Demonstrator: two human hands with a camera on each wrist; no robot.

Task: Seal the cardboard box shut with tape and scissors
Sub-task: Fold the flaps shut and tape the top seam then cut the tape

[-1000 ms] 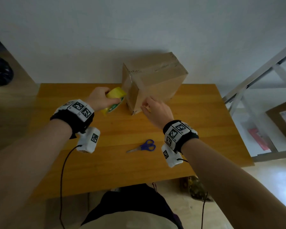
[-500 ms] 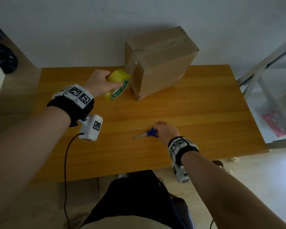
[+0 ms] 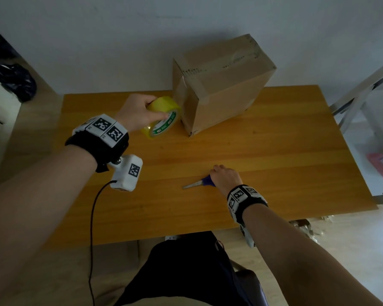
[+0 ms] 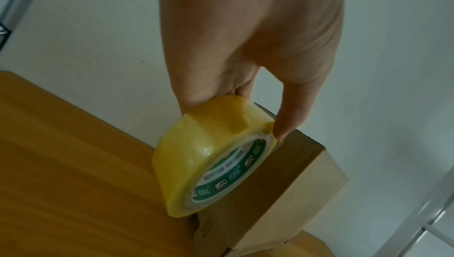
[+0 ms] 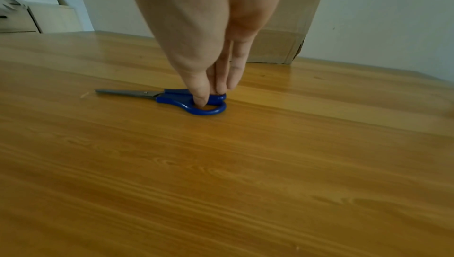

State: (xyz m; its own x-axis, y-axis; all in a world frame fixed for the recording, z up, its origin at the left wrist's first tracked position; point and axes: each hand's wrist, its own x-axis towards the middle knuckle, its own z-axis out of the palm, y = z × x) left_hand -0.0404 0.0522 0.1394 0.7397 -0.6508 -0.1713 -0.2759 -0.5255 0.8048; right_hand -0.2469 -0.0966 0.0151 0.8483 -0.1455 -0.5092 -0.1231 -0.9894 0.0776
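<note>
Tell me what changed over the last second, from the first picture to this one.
The right hand left the box and came down toward the person onto the scissors; its fingers now reach into the blue handle loops, scissors flat on the table. Unchanged: the left hand grips the tape roll against the box's side.

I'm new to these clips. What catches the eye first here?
The yellow tape roll, gripped by the left hand hard against the cardboard box at the table's far edge. Nearer, the right hand reaches into the handles of the blue scissors lying flat on the wood.
</note>
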